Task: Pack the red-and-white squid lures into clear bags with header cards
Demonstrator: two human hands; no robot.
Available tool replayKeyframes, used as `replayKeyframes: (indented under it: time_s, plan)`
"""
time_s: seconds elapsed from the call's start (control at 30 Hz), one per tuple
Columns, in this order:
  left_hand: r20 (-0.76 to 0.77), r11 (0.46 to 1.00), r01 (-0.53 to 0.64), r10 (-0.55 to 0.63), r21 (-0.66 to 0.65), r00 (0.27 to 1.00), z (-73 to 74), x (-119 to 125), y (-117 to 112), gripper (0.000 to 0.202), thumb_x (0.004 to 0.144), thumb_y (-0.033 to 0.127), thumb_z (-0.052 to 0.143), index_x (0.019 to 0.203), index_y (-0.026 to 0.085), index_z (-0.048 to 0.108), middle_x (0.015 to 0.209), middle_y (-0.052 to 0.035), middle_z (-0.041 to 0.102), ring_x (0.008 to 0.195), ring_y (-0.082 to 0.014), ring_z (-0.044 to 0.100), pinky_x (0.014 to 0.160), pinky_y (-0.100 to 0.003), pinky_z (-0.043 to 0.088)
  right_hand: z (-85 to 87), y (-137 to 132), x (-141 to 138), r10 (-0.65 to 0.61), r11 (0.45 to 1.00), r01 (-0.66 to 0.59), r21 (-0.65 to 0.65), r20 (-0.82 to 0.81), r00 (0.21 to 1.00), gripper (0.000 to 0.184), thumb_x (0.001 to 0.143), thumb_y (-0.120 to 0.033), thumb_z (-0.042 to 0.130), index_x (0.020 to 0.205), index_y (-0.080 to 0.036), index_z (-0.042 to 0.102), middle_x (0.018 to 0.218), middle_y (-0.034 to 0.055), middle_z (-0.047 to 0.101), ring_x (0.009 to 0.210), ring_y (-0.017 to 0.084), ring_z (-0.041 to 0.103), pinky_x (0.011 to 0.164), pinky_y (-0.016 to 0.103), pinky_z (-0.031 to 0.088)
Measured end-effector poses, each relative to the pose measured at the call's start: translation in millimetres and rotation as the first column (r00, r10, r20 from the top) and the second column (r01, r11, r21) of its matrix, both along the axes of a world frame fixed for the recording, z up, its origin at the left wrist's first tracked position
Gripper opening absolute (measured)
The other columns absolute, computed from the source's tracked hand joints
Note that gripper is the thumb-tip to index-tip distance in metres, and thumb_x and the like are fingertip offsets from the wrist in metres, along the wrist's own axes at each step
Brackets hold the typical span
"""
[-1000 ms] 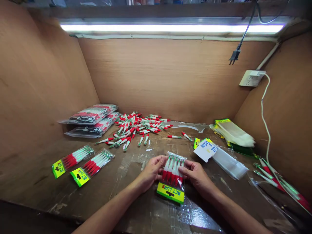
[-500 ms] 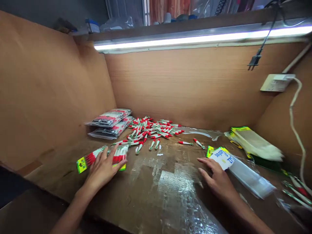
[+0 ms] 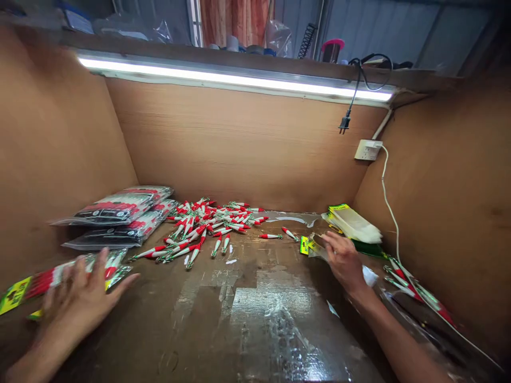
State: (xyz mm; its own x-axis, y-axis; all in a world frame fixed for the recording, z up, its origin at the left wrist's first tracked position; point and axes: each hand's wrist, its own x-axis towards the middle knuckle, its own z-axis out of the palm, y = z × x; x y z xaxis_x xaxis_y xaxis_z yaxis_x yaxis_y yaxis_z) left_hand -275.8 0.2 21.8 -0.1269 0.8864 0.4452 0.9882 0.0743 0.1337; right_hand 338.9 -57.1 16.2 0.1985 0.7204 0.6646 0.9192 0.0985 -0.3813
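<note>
My left hand (image 3: pixel 82 295) lies spread over packs of red and white squid-jig lures (image 3: pixel 43 279) with yellow header cards, at the left front. Its fingers are apart and rest on the packs without gripping them. On the right, my right hand (image 3: pixel 344 260) has its fingers bent together over a clear bag with a yellow-green header (image 3: pixel 304 245). A small brown piece of card (image 3: pixel 318 241) shows at its fingertips, seemingly pinched; the hand hides most of it. A pale end of plastic (image 3: pixel 369 276) sticks out beneath the wrist.
Loose red and white lures (image 3: pixel 211 223) are heaped at the back. Stacked full packs (image 3: pixel 120 213) stand at the left wall. More header bags (image 3: pixel 355 223) lie at the back right, near other lures (image 3: pixel 415 287) and a white cord (image 3: pixel 389 207). A plug (image 3: pixel 344 123) hangs above.
The view has turned right. My right hand has moved onto the bags and closed its fingers; the handwritten white card face no longer shows. My left hand stays on the packs.
</note>
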Motion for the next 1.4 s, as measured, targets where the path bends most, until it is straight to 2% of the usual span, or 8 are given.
replayKeyframes:
  time_s: [0.17,0.23,0.3,0.43,0.73,0.9,1.07,1.4]
  plan:
    - [-0.012,0.821,0.561,-0.563,0.107,0.826,20.5,165,-51,0.094,0.086,0.058,0.059,0.157,0.025,0.008,0.162,-0.0128,0.024,0.147,-0.0349,0.026,0.116,-0.049,0.026,6.3,-11,-66,0.233,0.965,-0.261,0.04,-0.592,0.771,0.047,0.096,-0.055,0.048,0.104,-0.016,0.072,0.094,0.0107,0.073,0.082,0.025,0.065,0.075,0.038,0.052]
    - [0.003,0.709,0.705,-0.705,-0.018,0.709,20.6,218,-61,0.106,0.078,0.066,0.065,0.158,0.028,0.007,0.163,-0.012,0.021,0.148,-0.037,0.02,0.118,-0.054,0.02,-11.8,-9,-99,0.307,0.846,-0.529,-0.065,-0.752,0.583,0.055,0.095,-0.061,0.045,0.103,-0.014,0.072,0.083,0.0098,0.074,0.07,0.023,0.066,0.063,0.034,0.053]
    - [0.076,0.665,0.725,-0.725,-0.181,0.684,17.2,247,-61,0.11,0.07,0.065,0.072,0.157,0.029,0.016,0.161,-0.015,0.026,0.145,-0.0436,0.023,0.114,-0.062,0.02,-27.6,3,-121,0.361,0.744,-0.644,-0.177,-0.705,0.61,0.06,0.098,-0.061,0.037,0.107,-0.012,0.071,0.082,0.01,0.075,0.07,0.023,0.068,0.062,0.032,0.053]
    - [0.229,0.529,0.754,-0.737,-0.389,0.636,7.1,242,-35,0.085,0.076,0.045,0.07,0.151,0.026,0.036,0.143,-0.0162,0.051,0.128,-0.0389,0.05,0.102,-0.053,0.04,-22.1,53,-126,0.332,0.871,-0.407,-0.276,-0.282,0.9,0.05,0.103,-0.041,0.03,0.121,-0.013,0.067,0.111,0.0147,0.072,0.1,0.026,0.066,0.088,0.041,0.05]
    - [0.345,0.499,0.806,-0.731,-0.319,0.589,0.6,217,-25,0.086,0.077,0.056,0.07,0.151,0.03,0.036,0.147,-0.0125,0.046,0.134,-0.0364,0.043,0.109,-0.049,0.034,12.8,141,-151,0.465,0.823,-0.417,-0.385,0.038,0.884,0.031,0.084,-0.008,0.055,0.108,-0.017,0.073,0.104,0.0152,0.074,0.114,0.031,0.058,0.105,0.045,0.036]
    - [0.305,0.449,0.846,-0.795,-0.287,0.525,5.9,226,-33,0.092,0.072,0.049,0.078,0.151,0.032,0.034,0.135,-0.0104,0.053,0.122,-0.0348,0.05,0.104,-0.048,0.041,26.9,114,-122,0.464,0.86,-0.488,-0.151,-0.166,0.87,0.032,0.096,-0.031,0.053,0.124,-0.02,0.067,0.115,0.011,0.071,0.107,0.026,0.063,0.096,0.041,0.046]
    - [0.3,0.41,0.861,-0.817,-0.299,0.493,4.4,229,-32,0.09,0.074,0.043,0.078,0.151,0.034,0.033,0.139,-0.0098,0.051,0.123,-0.0349,0.048,0.103,-0.048,0.041,15.9,52,-95,0.377,0.885,-0.462,0.048,-0.657,0.653,0.032,0.082,-0.045,0.073,0.102,-0.02,0.076,0.1,0.008,0.076,0.091,0.025,0.069,0.082,0.038,0.053]
    - [0.325,0.375,0.864,-0.815,-0.335,0.48,3.8,231,-24,0.088,0.078,0.047,0.074,0.153,0.036,0.029,0.144,-0.0082,0.047,0.128,-0.0329,0.047,0.106,-0.045,0.04,-11.6,5,-90,0.39,0.866,-0.498,0.045,-0.683,0.617,0.016,0.084,-0.034,0.074,0.097,-0.024,0.077,0.102,0.0054,0.075,0.094,0.023,0.069,0.087,0.036,0.053]
